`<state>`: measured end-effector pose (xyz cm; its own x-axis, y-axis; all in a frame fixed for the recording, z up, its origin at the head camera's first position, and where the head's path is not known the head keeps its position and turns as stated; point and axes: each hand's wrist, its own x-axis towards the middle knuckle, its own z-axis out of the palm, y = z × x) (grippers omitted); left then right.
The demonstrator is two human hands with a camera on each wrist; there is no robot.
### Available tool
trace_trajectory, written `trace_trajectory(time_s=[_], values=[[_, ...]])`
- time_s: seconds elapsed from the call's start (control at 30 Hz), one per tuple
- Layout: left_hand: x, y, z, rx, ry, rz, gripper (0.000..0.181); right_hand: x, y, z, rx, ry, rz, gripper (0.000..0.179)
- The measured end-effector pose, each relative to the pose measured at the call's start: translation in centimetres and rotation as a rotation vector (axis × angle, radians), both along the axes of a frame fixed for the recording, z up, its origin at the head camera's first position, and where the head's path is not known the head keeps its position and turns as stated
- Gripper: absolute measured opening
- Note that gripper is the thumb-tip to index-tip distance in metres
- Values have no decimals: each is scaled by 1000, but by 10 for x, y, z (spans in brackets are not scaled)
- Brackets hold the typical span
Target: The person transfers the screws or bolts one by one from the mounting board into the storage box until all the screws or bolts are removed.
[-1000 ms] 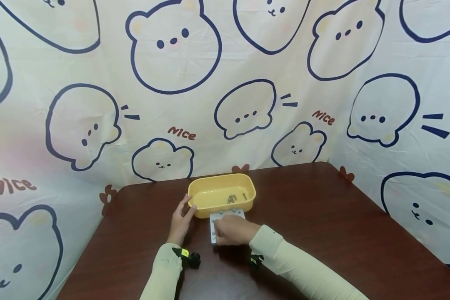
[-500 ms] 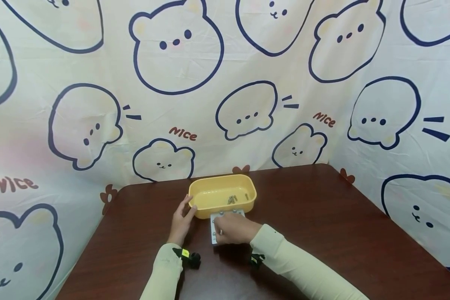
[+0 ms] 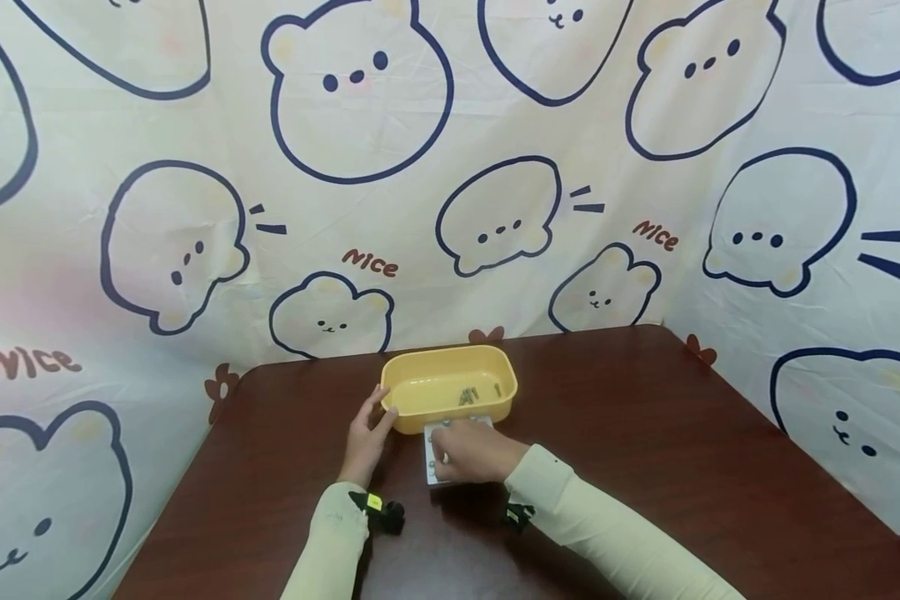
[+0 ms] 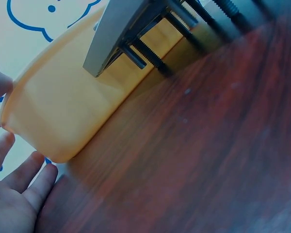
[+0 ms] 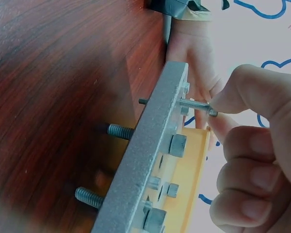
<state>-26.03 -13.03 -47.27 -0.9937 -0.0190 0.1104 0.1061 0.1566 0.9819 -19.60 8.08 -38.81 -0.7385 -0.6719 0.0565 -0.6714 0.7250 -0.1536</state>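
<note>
My left hand [image 3: 365, 437] holds the near left corner of a yellow plastic bin [image 3: 412, 422], thumb and fingers at its rim and outer wall. In front of the bin is a grey metal plate [image 5: 140, 145] fitted with several bolts of different sizes, their threaded shanks sticking out below. My right hand [image 3: 474, 452] is over the plate and covers much of it in the head view. In the right wrist view, its thumb and index finger pinch the head end of a thin bolt [image 5: 196, 104], which stands well proud of the plate; the other fingers are curled in.
Several loose small bolts [image 3: 468, 396] lie inside the bin, toward its right side. A dark reddish-brown wooden table [image 3: 615, 417] carries everything. Behind and beside it hangs a pale curtain [image 3: 495, 100] printed with bear faces. A black wrist camera [image 3: 386, 515] sits on the left sleeve.
The head view has shifted slightly. Both hands keep their places, the left at the bin and the right over the plate, with only small movement in the right fingers.
</note>
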Motion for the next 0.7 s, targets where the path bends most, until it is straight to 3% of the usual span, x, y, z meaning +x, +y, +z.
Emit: trace_trajectory(time_s=[0.17, 0.3, 0.4, 0.57, 0.7], values=[[0, 0, 1, -16, -14, 15, 48, -4, 1, 3, -30, 37, 18, 10], [0, 1, 2, -28, -14, 19, 50, -7, 4, 8, -81, 62, 58, 20], [0, 2, 3, -29, 0, 12, 51, -8, 6, 13, -105, 28, 58, 29], [0, 1, 5, -26, 13, 14, 50, -10, 6, 21, -80, -93, -7, 12], [0, 1, 5, -21, 12, 15, 51, -13, 7, 26, -60, -129, -46, 9]])
